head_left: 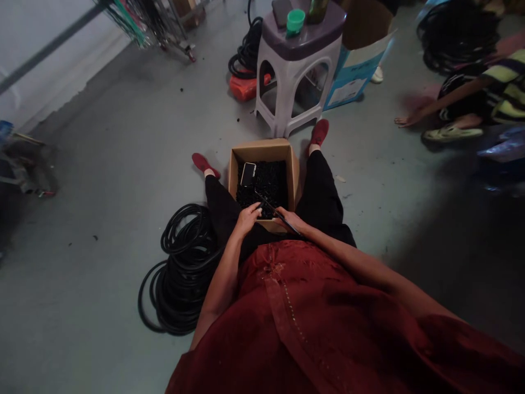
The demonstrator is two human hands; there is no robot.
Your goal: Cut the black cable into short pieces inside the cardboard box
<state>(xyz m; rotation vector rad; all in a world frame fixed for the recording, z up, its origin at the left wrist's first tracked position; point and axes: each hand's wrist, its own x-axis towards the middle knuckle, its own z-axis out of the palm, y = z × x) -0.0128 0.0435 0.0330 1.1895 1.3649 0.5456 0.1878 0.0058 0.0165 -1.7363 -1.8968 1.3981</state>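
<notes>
Between my legs stands an open cardboard box (292,174) filled with small black pieces (268,178). A phone with a light edge (248,174) lies on the pieces at the box's far left. My right hand (290,220) is closed around a long, thin dark tool (268,204), which slants over the near part of the box. My left hand (248,219) is above the near left rim, fingers pinched together beside the tool. Something small and dark seems to be at its fingertips, too small to name.
Coiled black hose (184,273) lies on the floor by my left leg. Beyond the box stands a plastic stool (283,71) carrying a green cup (295,22). A blue carton (348,76) is behind it. At right, a co-worker's hand (410,117) reaches near the floor.
</notes>
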